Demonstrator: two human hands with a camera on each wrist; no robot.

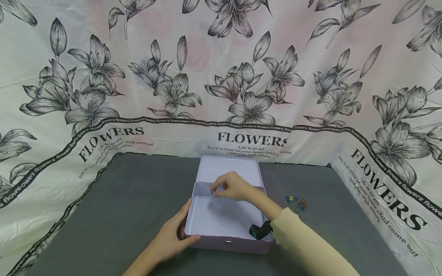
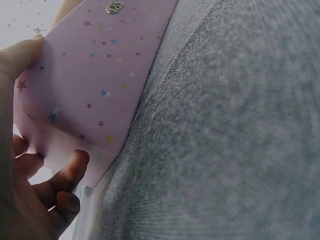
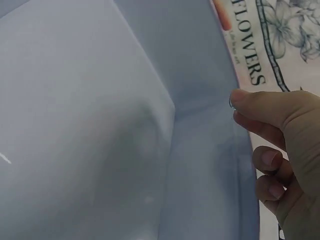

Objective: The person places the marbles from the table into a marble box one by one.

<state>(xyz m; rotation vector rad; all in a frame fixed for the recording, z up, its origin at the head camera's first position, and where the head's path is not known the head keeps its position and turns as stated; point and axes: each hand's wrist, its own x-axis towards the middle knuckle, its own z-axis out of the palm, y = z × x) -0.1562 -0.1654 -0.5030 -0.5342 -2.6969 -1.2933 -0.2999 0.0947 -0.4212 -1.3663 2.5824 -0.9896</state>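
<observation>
Head view shows the box (image 1: 238,246) on the grey table (image 1: 138,203), its lid (image 1: 229,168) swung back at the far side and the pale inside facing up. The left hand (image 1: 169,237) is clamped on the box's near left corner, thumb over the front rim and fingers along the left side. The right hand (image 1: 232,186) hangs above the far left part of the box, thumb and forefinger together on a tiny glassy piece (image 3: 231,103). Most of that piece is hidden by the fingertips, so its full shape and colour cannot be told.

To the right of the box, well apart from both hands, a loose group of marbles (image 1: 300,204) lies on the table: blue, yellow-green and orange. A black device (image 1: 260,230) sits at the right wrist, by the cuff of a cream sleeve (image 1: 310,241).

Left wrist view gives the box's pink outer wall, scattered with small coloured stars (image 2: 52,117), and a metal clasp (image 2: 114,7) on it. Right wrist view looks into the box, where a soft shadow falls on the floor; the last two fingers are curled in. Behind the table hangs a cloth (image 1: 179,142) printed with grey lilies and the word FLOWERS.
</observation>
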